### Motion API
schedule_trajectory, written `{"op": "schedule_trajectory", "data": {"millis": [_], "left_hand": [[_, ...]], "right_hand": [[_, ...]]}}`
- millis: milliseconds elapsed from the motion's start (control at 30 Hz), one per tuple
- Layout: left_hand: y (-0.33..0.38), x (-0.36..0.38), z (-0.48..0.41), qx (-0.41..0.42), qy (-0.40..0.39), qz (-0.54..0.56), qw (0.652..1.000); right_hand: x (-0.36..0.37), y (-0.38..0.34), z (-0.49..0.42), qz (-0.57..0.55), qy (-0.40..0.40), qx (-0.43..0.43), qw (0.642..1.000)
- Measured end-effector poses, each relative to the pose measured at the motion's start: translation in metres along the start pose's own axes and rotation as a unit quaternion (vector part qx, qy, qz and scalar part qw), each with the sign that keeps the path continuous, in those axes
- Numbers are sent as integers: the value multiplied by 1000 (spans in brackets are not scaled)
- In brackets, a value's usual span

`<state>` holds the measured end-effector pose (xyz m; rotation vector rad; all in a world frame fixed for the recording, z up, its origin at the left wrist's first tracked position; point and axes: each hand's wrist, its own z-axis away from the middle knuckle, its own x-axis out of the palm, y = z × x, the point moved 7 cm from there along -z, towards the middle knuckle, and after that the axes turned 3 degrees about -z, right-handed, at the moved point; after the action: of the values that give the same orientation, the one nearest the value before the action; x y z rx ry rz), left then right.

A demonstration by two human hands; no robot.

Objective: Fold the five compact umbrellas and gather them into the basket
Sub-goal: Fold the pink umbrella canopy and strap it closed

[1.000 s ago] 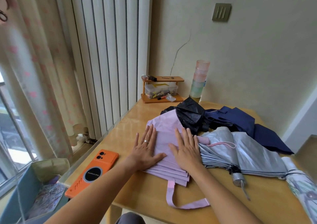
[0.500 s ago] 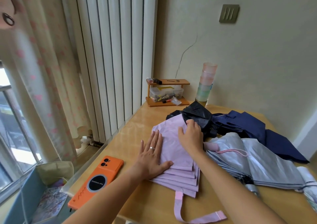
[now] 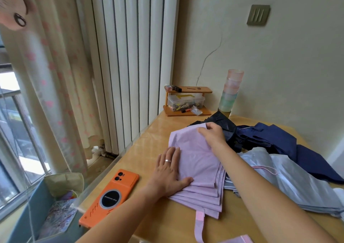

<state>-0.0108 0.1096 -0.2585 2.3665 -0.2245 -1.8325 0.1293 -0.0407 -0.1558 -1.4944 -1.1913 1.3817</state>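
A lilac umbrella (image 3: pixel 197 161) lies flattened in pleats on the wooden table (image 3: pixel 149 140), its strap hanging over the near edge. My left hand (image 3: pixel 169 172) presses flat on its left side, fingers straight. My right hand (image 3: pixel 212 133) pinches the far top corner of the lilac cloth. Behind it lie a black umbrella (image 3: pixel 221 120) and a navy umbrella (image 3: pixel 279 140). A silver umbrella (image 3: pixel 290 183) lies to the right under my right forearm. The basket (image 3: pixel 37 205), blue-grey, stands on the floor at the lower left.
An orange phone (image 3: pixel 111 198) lies near the table's left front edge. A small wooden shelf with a clear box (image 3: pixel 186 101) and a stack of pastel cups (image 3: pixel 230 92) stand at the back by the wall. A radiator (image 3: pixel 130 56) and a curtain are left.
My right hand has slid from the middle of the lilac umbrella up to its far corner and now pinches the cloth. My left hand stays pressed on the left side.
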Motion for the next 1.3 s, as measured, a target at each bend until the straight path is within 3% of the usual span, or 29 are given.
{"op": "schedule_trajectory", "data": {"millis": [133, 267, 500, 667, 767, 1033, 1133, 1200, 1300], "left_hand": [[1, -3, 0, 3, 10, 0, 1000], [4, -9, 4, 10, 23, 48, 999], [-12, -39, 13, 2, 165, 222, 961], [-9, -36, 11, 9, 140, 175, 974], [-13, -35, 10, -10, 133, 178, 975], [-21, -51, 20, -12, 213, 253, 944], [-21, -61, 27, -2, 275, 222, 935], [-16, -62, 29, 15, 269, 171, 948], [-1, -68, 28, 106, 239, 54, 964]], "right_hand": [[-21, -12, 20, -46, 7, -5, 999], [-43, -16, 37, -51, -39, -38, 997], [-51, -22, 62, 94, -148, -123, 977], [-42, -24, 84, 235, -136, -207, 940], [-38, -25, 95, 253, -144, -263, 920], [-36, 18, 125, 316, -205, -272, 885], [-34, 30, 128, 342, -204, -269, 877], [-34, 33, 131, 353, -203, -270, 873], [-33, 33, 131, 356, -203, -273, 870]]}}
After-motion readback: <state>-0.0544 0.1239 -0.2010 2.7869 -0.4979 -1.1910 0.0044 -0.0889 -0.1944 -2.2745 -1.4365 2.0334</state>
